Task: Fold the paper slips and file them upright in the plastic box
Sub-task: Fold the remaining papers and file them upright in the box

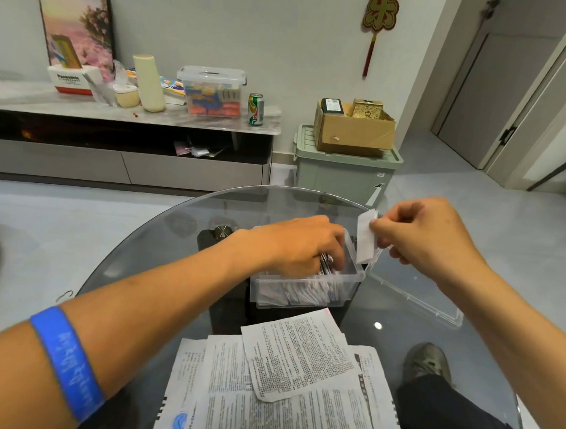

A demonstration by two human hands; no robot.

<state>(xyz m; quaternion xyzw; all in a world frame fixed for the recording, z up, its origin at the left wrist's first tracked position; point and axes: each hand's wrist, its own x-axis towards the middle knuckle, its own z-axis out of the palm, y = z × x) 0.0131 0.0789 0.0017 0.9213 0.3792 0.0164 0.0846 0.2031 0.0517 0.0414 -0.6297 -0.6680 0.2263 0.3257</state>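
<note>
A clear plastic box (308, 290) stands in the middle of the round glass table, packed with several folded slips (308, 289) on edge. My left hand (299, 247) reaches into the box from above, fingers curled down among the slips. My right hand (425, 238) hovers just right of the box and pinches a folded white slip (366, 238) upright above the box's right wall. Printed paper sheets (289, 375) lie flat in a loose pile near the table's front edge.
The box's clear lid (413, 296) lies open on the glass to the right. The table's rim (185, 204) curves round the back. Below the glass on the right are a knee and a shoe (429, 360). A sideboard with clutter and a green bin stand beyond.
</note>
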